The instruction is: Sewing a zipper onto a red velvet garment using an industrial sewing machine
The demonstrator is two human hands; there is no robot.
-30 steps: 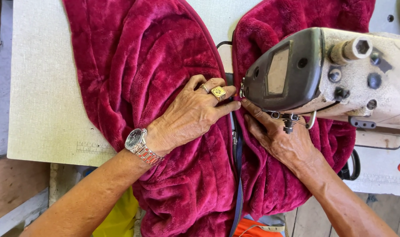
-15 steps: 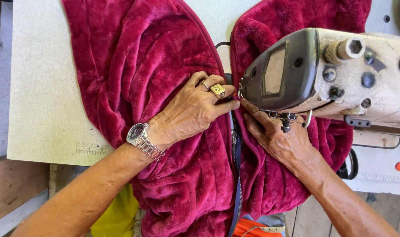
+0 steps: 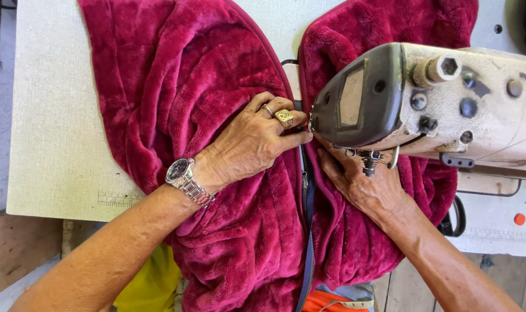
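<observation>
A pale, flat sewing table (image 3: pixel 55 115) holds everything. A big, soft red fabric (image 3: pixel 205 75) lies spread across its middle and hangs over the near edge. On the right stands a cream sewing machine (image 3: pixel 448 98). Small ruler marks (image 3: pixel 119 199) show near the table's near left edge.

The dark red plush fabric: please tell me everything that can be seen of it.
The dark red plush fabric looks soft, thick and fuzzy, with many folds. It lies in two big lobes on the pale work table and hangs over the near edge. A dark zipper strip runs down between the lobes. The left hand presses flat on the left lobe; the right hand presses the right lobe under the grey sewing machine head.
</observation>
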